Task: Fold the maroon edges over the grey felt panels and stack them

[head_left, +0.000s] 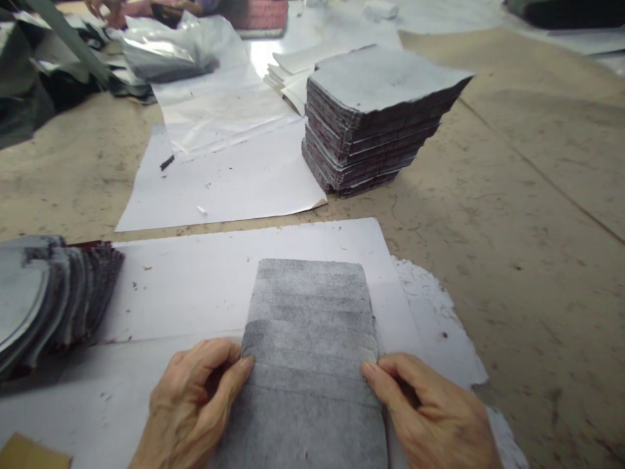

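A grey fabric panel [312,326] with rounded corners and crosswise creases lies in front of me on white paper [195,280]. My left hand [195,397] pinches its left edge between thumb and fingers. On the opposite edge, at about the same height, my right hand [424,404] pinches it too. The panel's near end runs out of the picture at the bottom. To the left, a fanned pile of curved grey pieces [83,299] with dark red edges rests on the paper.
Beyond the paper stands a tall stack of grey panels [375,124]. Another white sheet [219,182] and clear plastic [185,45] lie left of it. Torn white paper [439,312] sticks out at right. At the far left top, another person's hand [105,10] shows.
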`<state>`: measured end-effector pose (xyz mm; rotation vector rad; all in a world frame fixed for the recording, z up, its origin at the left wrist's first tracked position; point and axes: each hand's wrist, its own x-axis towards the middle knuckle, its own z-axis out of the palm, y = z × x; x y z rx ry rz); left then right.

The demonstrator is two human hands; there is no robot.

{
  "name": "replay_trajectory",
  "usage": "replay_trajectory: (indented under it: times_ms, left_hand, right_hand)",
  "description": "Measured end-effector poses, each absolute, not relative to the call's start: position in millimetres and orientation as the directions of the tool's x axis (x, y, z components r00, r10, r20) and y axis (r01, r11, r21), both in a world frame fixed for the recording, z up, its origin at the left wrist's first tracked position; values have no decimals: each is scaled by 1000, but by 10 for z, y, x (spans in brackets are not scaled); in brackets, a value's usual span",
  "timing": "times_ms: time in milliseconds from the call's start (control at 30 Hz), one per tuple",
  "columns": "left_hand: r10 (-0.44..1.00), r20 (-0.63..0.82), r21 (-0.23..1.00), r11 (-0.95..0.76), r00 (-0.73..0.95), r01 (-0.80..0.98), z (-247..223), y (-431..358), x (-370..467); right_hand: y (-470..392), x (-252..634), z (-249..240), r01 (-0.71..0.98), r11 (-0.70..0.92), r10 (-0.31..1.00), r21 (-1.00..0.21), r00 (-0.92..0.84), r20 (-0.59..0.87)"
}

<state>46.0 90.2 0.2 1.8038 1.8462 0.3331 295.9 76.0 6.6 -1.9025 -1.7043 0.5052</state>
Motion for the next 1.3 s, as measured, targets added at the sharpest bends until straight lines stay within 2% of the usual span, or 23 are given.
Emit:
replay_trajectory:
  times_ms: [267, 467, 567, 633, 700, 800, 900, 1100, 1300]
  left_hand:
    - [1000, -21, 491, 17, -8, 871, 6, 876, 548]
    - [999, -47, 430, 27, -8, 903, 22, 870, 610]
    - [996, -37, 425, 93, -86, 900, 40, 847, 618]
    - [991, 27, 468, 105, -133, 878, 58, 865, 615]
    - [989, 133, 482, -4, -69, 876, 75, 931, 616]
    - [954, 235, 401, -268, 184, 876, 81, 1090, 633]
    - [931, 180, 379, -363, 316, 851, 69, 1238, 647]
    - [956, -4, 502, -251, 293, 827, 124, 1405, 643]
    - [956, -66, 537, -207, 285, 818, 163, 1445, 675]
  right_hand:
    - [751, 2970, 16, 831, -135, 979, -539, 196, 56]
    - [719, 2974, 0, 871, -106, 982, -480, 167, 86]
    - [725, 3012, 28, 854, -105, 973, -509, 194, 124]
    - [764, 3037, 78, 838, -76, 967, -540, 194, 165]
    - [836, 3040, 133, 851, -5, 959, -526, 154, 240]
    - [981, 3005, 161, 877, 161, 937, -453, 8, 349]
    - [1119, 2982, 118, 850, 242, 950, -467, -110, 291]
    - [1273, 3031, 133, 809, 73, 997, -583, -57, 46]
    - [1273, 2992, 174, 787, 92, 996, -610, -86, 40]
